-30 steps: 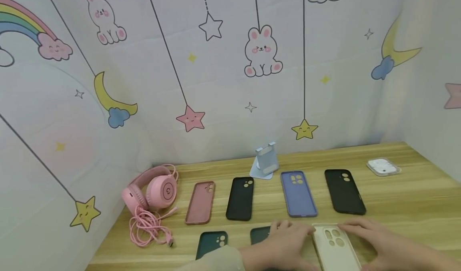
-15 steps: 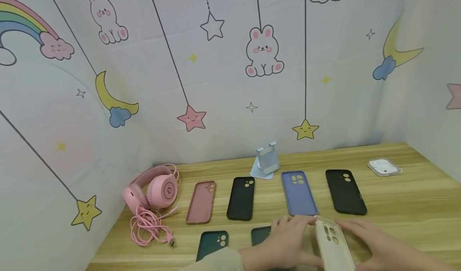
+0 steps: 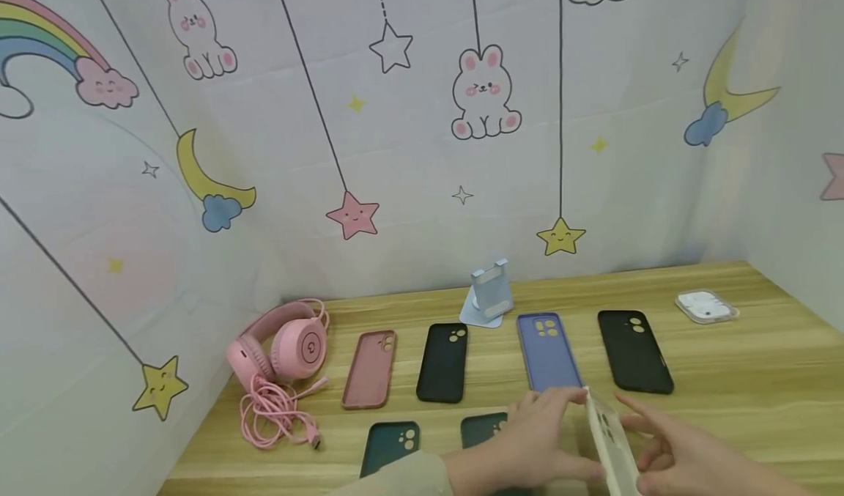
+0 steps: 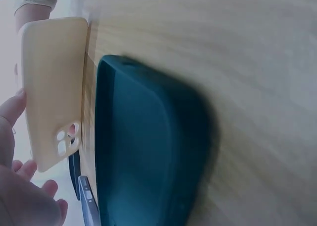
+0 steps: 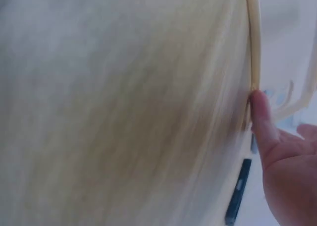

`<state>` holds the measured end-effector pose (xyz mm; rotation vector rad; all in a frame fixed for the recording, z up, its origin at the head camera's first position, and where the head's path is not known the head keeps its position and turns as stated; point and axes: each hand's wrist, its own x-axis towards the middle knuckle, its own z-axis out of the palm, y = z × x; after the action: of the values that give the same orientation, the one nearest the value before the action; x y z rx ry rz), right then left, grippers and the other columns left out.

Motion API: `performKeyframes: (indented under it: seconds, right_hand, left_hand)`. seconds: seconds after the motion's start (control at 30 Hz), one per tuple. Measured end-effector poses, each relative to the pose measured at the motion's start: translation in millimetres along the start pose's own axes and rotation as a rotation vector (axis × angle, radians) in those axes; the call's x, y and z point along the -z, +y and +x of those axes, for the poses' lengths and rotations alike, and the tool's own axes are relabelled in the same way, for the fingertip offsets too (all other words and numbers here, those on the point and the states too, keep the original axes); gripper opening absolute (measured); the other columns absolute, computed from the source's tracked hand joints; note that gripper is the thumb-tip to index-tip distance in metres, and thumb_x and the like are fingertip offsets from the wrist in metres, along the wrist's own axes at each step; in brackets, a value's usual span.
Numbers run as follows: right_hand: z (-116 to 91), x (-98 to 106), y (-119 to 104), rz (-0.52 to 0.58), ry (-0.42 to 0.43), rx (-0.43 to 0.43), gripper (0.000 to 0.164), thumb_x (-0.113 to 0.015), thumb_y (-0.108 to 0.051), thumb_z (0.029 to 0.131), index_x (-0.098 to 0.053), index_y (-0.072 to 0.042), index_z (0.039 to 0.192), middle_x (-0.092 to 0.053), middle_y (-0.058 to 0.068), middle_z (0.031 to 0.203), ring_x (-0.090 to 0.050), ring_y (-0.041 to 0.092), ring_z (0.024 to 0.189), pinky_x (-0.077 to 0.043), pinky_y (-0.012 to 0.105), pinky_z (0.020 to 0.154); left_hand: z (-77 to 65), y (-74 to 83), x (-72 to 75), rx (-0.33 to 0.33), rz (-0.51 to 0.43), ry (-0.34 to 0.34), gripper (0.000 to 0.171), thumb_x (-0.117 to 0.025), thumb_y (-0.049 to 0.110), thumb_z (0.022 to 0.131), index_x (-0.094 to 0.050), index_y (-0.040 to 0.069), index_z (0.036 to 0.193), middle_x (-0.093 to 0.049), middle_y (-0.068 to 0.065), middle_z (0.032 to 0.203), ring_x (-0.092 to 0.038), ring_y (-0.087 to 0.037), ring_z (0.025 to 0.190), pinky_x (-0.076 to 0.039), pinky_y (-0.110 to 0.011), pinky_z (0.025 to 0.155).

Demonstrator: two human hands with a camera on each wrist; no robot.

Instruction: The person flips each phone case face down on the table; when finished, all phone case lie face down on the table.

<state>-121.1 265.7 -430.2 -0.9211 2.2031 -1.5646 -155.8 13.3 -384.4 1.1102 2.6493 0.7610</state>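
A cream phone case (image 3: 609, 445) stands tilted up on one long side, its camera cutouts toward the far end. My left hand (image 3: 527, 437) holds its raised left edge, index finger at the far corner and thumb near the close end. My right hand (image 3: 692, 448) is at the other side, thumb on the lower edge and several fingers curled. In the left wrist view the case's smooth back faces the left fingertips (image 4: 21, 93). Close by the left hand lies a dark green phone case (image 4: 136, 146), partly covered by that hand in the head view.
Behind stand a row of phone cases: pink (image 3: 369, 370), black (image 3: 443, 364), blue-purple (image 3: 549, 353) and another black case (image 3: 635, 351). Pink headphones (image 3: 283, 346) with a coiled cable sit left. A light blue phone stand (image 3: 490, 294) and boxed earphones (image 3: 705, 305) are at the back.
The cream phone case has turned from nearly flat to steeply tilted, its left edge rising. My right fingers have moved from its far right corner and curled more.
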Motion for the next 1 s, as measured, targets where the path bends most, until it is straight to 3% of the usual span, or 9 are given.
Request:
performKeyframes:
  seconds: [0.07, 0.2, 0.3, 0.43, 0.77, 0.9, 1.0]
  right_hand:
    - [2, -2, -3, 0.002, -0.008, 0.003, 0.091, -0.06, 0.001, 0.089, -0.003, -0.036, 0.15, -0.024, 0.054, 0.125, -0.064, 0.017, 0.089, -0.053, 0.03, 0.07]
    - [4, -4, -7, 0.021, -0.014, -0.01, 0.092, -0.06, 0.003, 0.089, 0.002, -0.02, 0.152, -0.027, 0.053, 0.124, -0.064, 0.018, 0.092, -0.052, 0.029, 0.072]
    - [5, -4, -10, 0.026, -0.011, -0.035, 0.091, -0.06, 0.001, 0.089, 0.005, -0.016, 0.151, -0.028, 0.053, 0.124, -0.063, 0.017, 0.092, -0.052, 0.029, 0.072]
    - [6, -4, -13, 0.1, -0.037, -0.073, 0.09, -0.057, 0.0, 0.092, 0.008, -0.021, 0.151, -0.025, 0.051, 0.129, -0.063, 0.022, 0.094, -0.052, 0.031, 0.073]
    - [5, -1, -17, 0.278, -0.078, -0.1, 0.087, -0.052, 0.004, 0.093, 0.009, -0.02, 0.15, -0.026, 0.042, 0.134, -0.061, 0.028, 0.105, -0.052, 0.037, 0.079]
    - [3, 4, -19, 0.24, -0.051, -0.169, 0.083, -0.054, -0.005, 0.094, 0.002, -0.023, 0.152, -0.026, 0.028, 0.141, -0.061, 0.026, 0.104, -0.052, 0.037, 0.077]
    - [-1, 8, -20, 0.137, -0.032, -0.192, 0.082, -0.06, -0.017, 0.093, -0.003, -0.025, 0.152, -0.036, 0.02, 0.135, -0.061, 0.024, 0.1, -0.053, 0.036, 0.071]
  left_hand:
    - [0.7, 1.1, -0.7, 0.023, -0.058, -0.008, 0.081, -0.073, 0.052, 0.076, -0.033, 0.027, 0.142, -0.039, 0.013, 0.134, -0.037, -0.008, 0.115, -0.037, -0.029, 0.089]
    - [2.3, 2.6, -2.1, 0.05, -0.228, -0.036, 0.08, -0.075, 0.042, 0.077, -0.033, 0.022, 0.142, -0.038, 0.009, 0.13, -0.04, -0.007, 0.113, -0.042, -0.027, 0.087]
    - [3.8, 2.7, -3.5, 0.036, -0.316, -0.042, 0.077, -0.076, 0.036, 0.079, -0.034, 0.019, 0.142, -0.041, 0.01, 0.128, -0.042, -0.005, 0.109, -0.042, -0.024, 0.083]
    - [6.2, 2.3, -5.7, 0.015, -0.342, -0.041, 0.073, -0.076, 0.034, 0.079, -0.037, 0.019, 0.139, -0.043, 0.012, 0.128, -0.044, -0.005, 0.109, -0.042, -0.022, 0.083]
    - [10.5, 1.1, -11.6, -0.023, -0.36, -0.087, 0.066, -0.074, 0.031, 0.081, -0.04, 0.019, 0.137, -0.046, 0.014, 0.127, -0.045, -0.002, 0.111, -0.04, -0.019, 0.087]
    - [11.5, 1.3, -12.4, -0.063, -0.345, -0.091, 0.066, -0.074, 0.031, 0.081, -0.04, 0.017, 0.136, -0.046, 0.013, 0.13, -0.043, -0.001, 0.115, -0.039, -0.018, 0.089]
    - [11.1, 1.9, -11.4, -0.062, -0.338, -0.097, 0.067, -0.075, 0.031, 0.081, -0.041, 0.017, 0.137, -0.046, 0.012, 0.131, -0.044, -0.001, 0.115, -0.04, -0.019, 0.087]
